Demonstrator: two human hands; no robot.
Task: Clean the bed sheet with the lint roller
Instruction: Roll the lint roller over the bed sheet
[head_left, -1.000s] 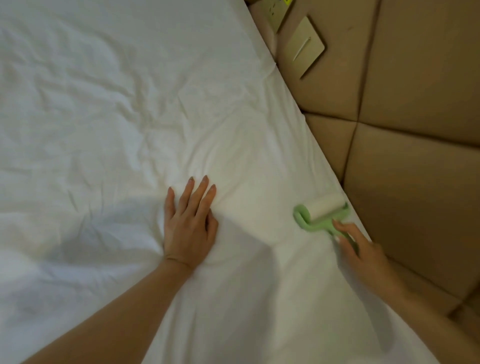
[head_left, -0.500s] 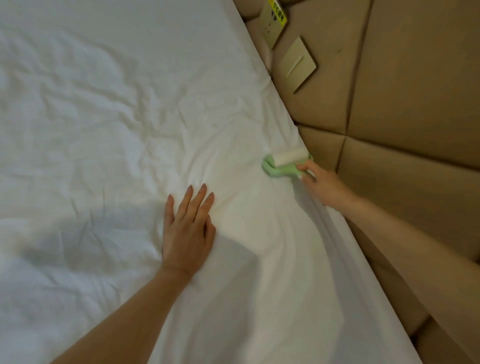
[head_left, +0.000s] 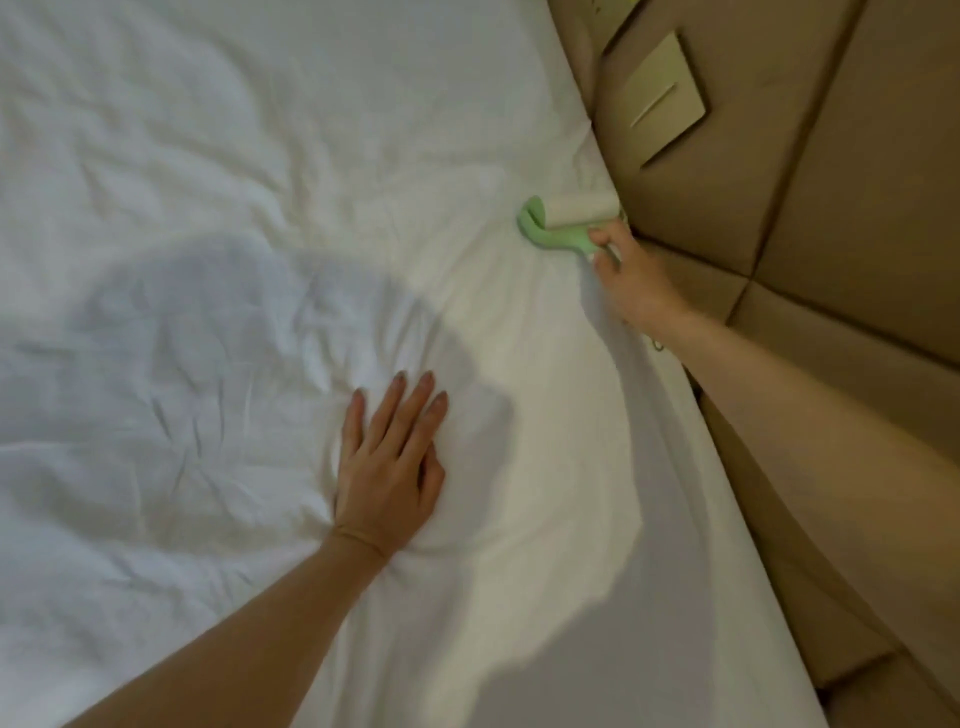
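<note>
A white, wrinkled bed sheet (head_left: 260, 208) fills most of the view. The lint roller (head_left: 566, 221), with a pale green frame and a white roll, lies on the sheet close to the bed's right edge. My right hand (head_left: 628, 280) grips its green handle, which is mostly hidden by my fingers. Flat on the sheet near the middle, my left hand (head_left: 389, 462) presses down with straight fingers, and creases fan out around it.
A padded tan headboard wall (head_left: 831, 260) runs along the bed's right edge, right beside the roller. A beige switch plate (head_left: 665, 101) is mounted on it. A dark shadow (head_left: 234, 322) falls across the sheet left of my left hand.
My right hand has pushed the roller away from me along the right edge of the bed, toward the switch plate. My left hand has stayed pressed in place.
</note>
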